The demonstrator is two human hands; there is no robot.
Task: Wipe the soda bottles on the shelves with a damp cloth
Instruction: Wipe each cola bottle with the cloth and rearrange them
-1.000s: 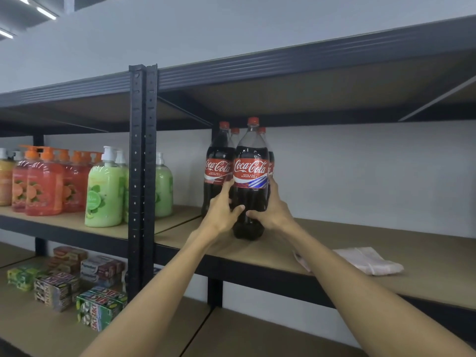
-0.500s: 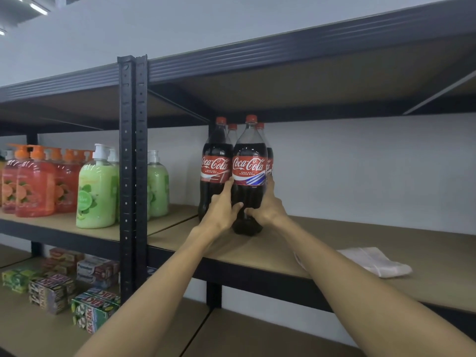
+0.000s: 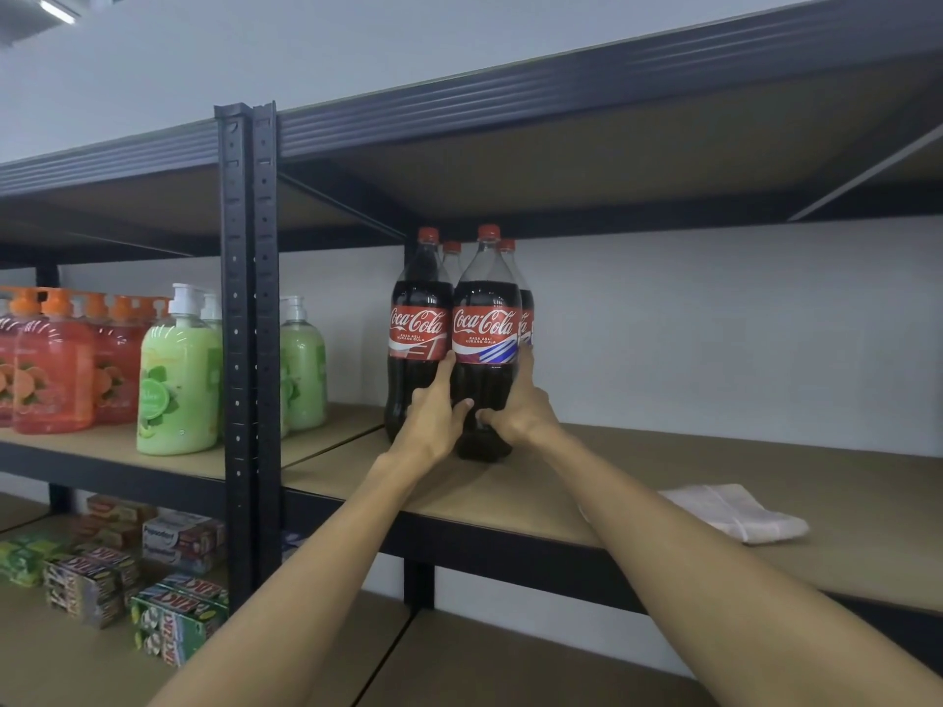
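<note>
Several cola bottles with red caps stand in a cluster on the middle shelf [image 3: 638, 472]. The front bottle [image 3: 486, 329] is dark with a red label. My left hand [image 3: 438, 410] grips its lower left side and my right hand [image 3: 516, 408] grips its lower right side, the thumbs nearly meeting in front. A second bottle [image 3: 419, 318] stands just left of it, two more behind. A white folded cloth [image 3: 735, 510] lies on the shelf to the right, apart from both hands.
A black upright post [image 3: 247, 324] divides the shelving. Green soap pump bottles [image 3: 176, 380] and orange ones [image 3: 53, 369] stand on the left bay. Boxed goods [image 3: 173, 625] sit on the lower shelf. The upper shelf's underside [image 3: 587, 140] hangs close above the bottle caps.
Both hands keep their hold on the front bottle, which has slid slightly back beside its neighbour. The view has shifted a little; the cloth has not moved.
</note>
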